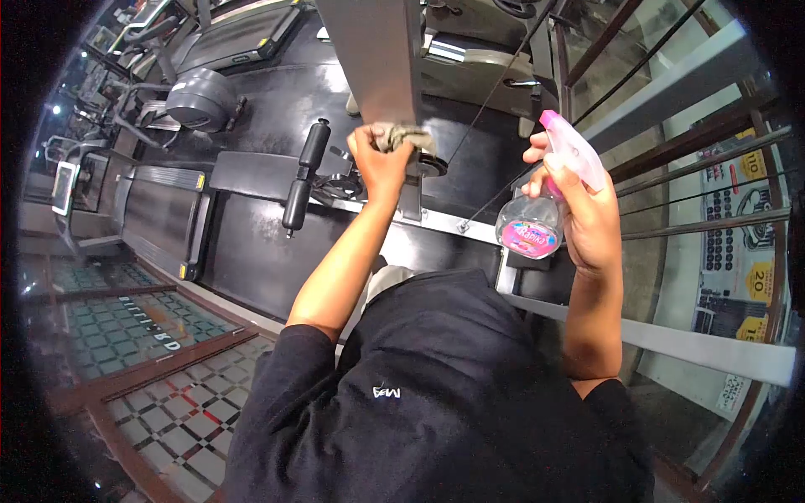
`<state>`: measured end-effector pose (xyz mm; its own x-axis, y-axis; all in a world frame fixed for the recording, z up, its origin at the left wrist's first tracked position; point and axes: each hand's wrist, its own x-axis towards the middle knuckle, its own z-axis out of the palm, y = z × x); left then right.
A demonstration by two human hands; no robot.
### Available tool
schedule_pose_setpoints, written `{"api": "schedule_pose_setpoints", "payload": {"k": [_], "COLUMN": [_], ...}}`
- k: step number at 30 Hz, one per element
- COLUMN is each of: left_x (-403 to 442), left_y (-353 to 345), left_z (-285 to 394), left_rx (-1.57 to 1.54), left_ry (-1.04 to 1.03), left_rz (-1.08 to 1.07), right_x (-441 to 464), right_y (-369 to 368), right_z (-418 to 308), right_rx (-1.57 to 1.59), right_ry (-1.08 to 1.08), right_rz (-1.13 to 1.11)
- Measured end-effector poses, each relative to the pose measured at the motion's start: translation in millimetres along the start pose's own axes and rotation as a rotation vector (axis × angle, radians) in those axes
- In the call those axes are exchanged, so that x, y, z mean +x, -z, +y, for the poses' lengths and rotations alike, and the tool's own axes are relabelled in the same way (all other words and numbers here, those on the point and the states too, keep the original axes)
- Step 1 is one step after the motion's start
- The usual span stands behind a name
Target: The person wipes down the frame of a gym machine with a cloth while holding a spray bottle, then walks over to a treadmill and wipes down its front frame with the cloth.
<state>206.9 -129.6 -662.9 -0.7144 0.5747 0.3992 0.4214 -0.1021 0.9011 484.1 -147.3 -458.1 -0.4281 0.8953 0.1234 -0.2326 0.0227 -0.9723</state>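
My left hand (379, 163) is closed on a crumpled greenish-grey cloth (408, 138). The cloth lies against the lower part of a wide grey metal upright (375, 63), just above a black pulley wheel (431, 164). In my right hand (587, 205) is a spray bottle (530, 228), held upright with the fingers around its neck and trigger. The bottle is clear, with a pink label and a pale pink spray head whose nozzle (549, 119) is brighter pink. How much liquid it holds I cannot tell.
Cables and grey frame bars (671, 88) run close by on the right. A bench (256, 174) with black foam rollers (298, 197) stands to the left. Further off are treadmills (155, 214) and other gym machines. A weight-marked poster (738, 251) hangs at the right.
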Motion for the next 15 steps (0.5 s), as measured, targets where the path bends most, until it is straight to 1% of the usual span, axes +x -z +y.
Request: {"api": "schedule_pose_setpoints", "payload": {"k": [1,2,5,6,8,10,12,13,14,15], "left_x": [10.0,15.4,19.5,15.1,5.3,-11.8,-26.1,-35.5,-39.5,-41.1], "left_y": [4.3,5.4,0.8,3.3,1.5,1.7,4.0,-0.2,3.6,3.5], "left_z": [30.5,46.9,45.8,41.3,14.7,-11.3,-39.1,-91.8,-86.6,-97.2], "left_rx": [-0.069,-0.140,-0.163,0.117,0.178,0.242,0.224,0.280,0.326,0.266], "left_ry": [-0.016,-0.032,-0.027,-0.173,-0.304,-0.201,-0.116,-0.093,-0.085,-0.046], "left_rz": [-0.005,-0.011,-0.028,-0.027,-0.072,-0.162,-0.224,-0.221,-0.220,-0.217], "right_x": [0.4,0.7,1.2,1.6,0.4,-0.5,-1.3,-2.7,-2.9,-3.3], "right_y": [1.5,2.8,1.6,0.8,-1.6,-2.0,-3.5,-6.0,-5.4,-4.9], "right_z": [0.6,1.7,5.3,5.8,6.8,7.0,8.9,7.7,7.5,7.7], "right_rx": [0.003,0.023,0.065,0.075,0.093,0.071,0.039,0.050,0.031,0.022], "right_ry": [-0.005,-0.012,-0.003,-0.008,-0.012,-0.010,-0.004,-0.032,-0.053,-0.063], "right_rz": [0.000,-0.011,-0.028,-0.020,0.008,0.025,0.064,0.100,0.110,0.121]}}
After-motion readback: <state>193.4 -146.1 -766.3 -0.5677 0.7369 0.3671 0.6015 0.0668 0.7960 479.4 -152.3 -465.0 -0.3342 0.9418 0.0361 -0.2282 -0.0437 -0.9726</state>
